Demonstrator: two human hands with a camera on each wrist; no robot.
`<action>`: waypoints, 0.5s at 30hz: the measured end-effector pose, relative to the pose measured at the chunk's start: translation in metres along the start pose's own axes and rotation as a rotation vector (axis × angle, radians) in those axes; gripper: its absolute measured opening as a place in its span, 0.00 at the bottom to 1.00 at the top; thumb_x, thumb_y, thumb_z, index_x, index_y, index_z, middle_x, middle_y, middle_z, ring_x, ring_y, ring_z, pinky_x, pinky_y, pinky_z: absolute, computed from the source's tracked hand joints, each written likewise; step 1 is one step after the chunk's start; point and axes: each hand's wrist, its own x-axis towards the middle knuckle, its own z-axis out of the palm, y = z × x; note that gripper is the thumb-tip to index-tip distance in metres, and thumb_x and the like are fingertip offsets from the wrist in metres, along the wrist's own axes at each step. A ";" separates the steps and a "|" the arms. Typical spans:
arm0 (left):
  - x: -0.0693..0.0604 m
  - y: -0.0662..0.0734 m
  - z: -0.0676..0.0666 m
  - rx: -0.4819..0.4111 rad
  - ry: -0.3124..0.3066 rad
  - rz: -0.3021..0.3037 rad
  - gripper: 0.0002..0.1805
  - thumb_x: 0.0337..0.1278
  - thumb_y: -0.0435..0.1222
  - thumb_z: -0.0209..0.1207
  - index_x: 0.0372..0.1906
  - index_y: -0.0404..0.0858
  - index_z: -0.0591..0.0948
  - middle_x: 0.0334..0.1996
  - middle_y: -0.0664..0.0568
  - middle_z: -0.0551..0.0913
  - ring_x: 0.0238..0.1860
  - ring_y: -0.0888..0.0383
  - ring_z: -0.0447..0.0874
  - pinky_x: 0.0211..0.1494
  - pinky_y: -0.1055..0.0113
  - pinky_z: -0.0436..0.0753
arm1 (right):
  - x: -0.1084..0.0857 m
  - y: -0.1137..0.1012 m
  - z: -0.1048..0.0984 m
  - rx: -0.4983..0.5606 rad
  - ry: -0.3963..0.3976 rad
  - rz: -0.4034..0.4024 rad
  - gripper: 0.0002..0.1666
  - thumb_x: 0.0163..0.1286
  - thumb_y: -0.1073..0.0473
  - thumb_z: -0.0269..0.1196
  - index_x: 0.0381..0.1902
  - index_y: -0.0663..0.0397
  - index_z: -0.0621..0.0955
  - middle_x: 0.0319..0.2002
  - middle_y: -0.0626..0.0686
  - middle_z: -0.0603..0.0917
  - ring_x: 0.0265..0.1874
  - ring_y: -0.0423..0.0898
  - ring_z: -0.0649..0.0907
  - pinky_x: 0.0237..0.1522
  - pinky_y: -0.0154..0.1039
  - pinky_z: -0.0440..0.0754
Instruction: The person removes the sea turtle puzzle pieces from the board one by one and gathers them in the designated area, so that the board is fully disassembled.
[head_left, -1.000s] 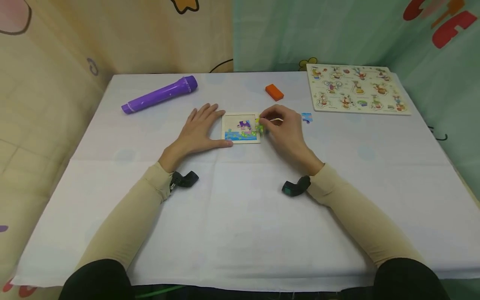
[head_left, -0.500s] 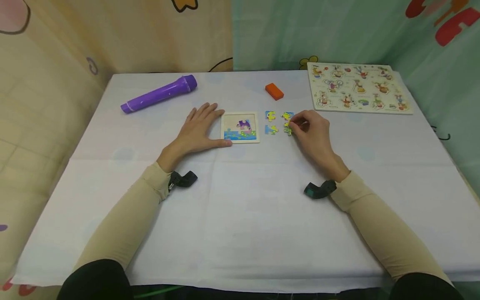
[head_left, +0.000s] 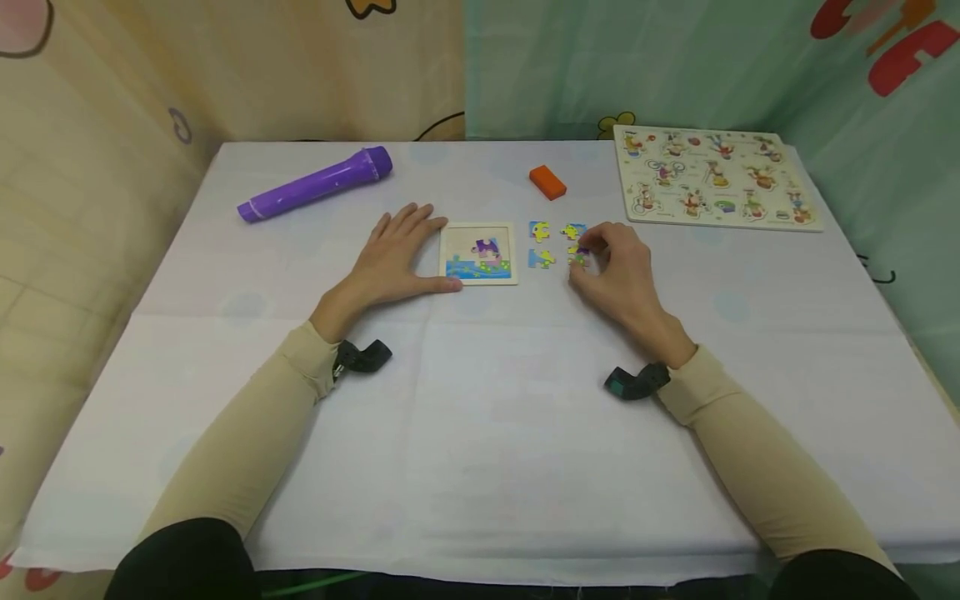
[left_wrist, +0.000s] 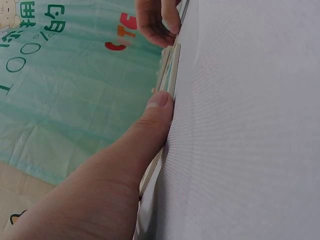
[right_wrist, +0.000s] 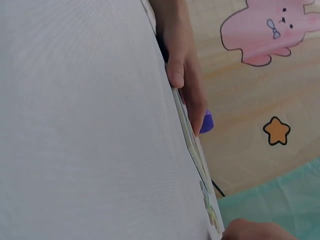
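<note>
A small square puzzle tray with a light wooden rim lies mid-table, its lower part filled with blue, green and purple pieces. My left hand rests at its left side, fingers spread and fairly straight. In the left wrist view the left thumb touches the tray's edge. Right of the tray lie loose jigsaw pieces, among them a yellow-and-blue piece, another beside it and a third below. My right hand pinches a green-and-purple puzzle piece between thumb and fingers, at table level.
A purple toy microphone lies at the back left. An orange block sits behind the loose pieces. A large board with cartoon figures lies at the back right. Curtains hang behind the white-covered table.
My right hand has moved right from the tray's right edge, with a piece, to the loose pieces, uncovering several of them. Its thumb has then shifted slightly down and left. My left hand stays put.
</note>
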 end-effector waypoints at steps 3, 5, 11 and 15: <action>0.000 0.000 0.000 -0.003 0.001 0.000 0.61 0.51 0.71 0.67 0.85 0.48 0.58 0.87 0.48 0.48 0.87 0.47 0.37 0.88 0.43 0.34 | 0.000 0.000 0.000 -0.008 -0.001 0.004 0.18 0.59 0.66 0.68 0.48 0.65 0.83 0.43 0.62 0.86 0.44 0.57 0.80 0.46 0.45 0.73; 0.000 -0.001 0.000 -0.005 0.002 0.001 0.61 0.51 0.71 0.67 0.85 0.49 0.58 0.87 0.48 0.48 0.87 0.47 0.37 0.88 0.44 0.34 | 0.000 0.000 0.000 -0.014 0.005 0.007 0.18 0.59 0.66 0.67 0.48 0.65 0.83 0.43 0.62 0.86 0.44 0.57 0.80 0.46 0.46 0.73; 0.000 -0.001 0.001 -0.007 0.003 0.002 0.61 0.51 0.72 0.67 0.85 0.49 0.58 0.87 0.48 0.48 0.88 0.47 0.36 0.88 0.44 0.33 | 0.001 -0.008 0.005 0.000 0.039 -0.039 0.17 0.60 0.66 0.66 0.47 0.64 0.83 0.43 0.61 0.86 0.46 0.57 0.81 0.48 0.47 0.74; 0.000 -0.002 0.002 -0.009 0.011 0.005 0.61 0.51 0.72 0.67 0.84 0.49 0.59 0.87 0.48 0.48 0.87 0.47 0.37 0.88 0.44 0.33 | 0.006 -0.021 0.012 0.025 -0.029 -0.107 0.18 0.61 0.64 0.65 0.50 0.63 0.83 0.46 0.61 0.86 0.49 0.57 0.80 0.51 0.49 0.75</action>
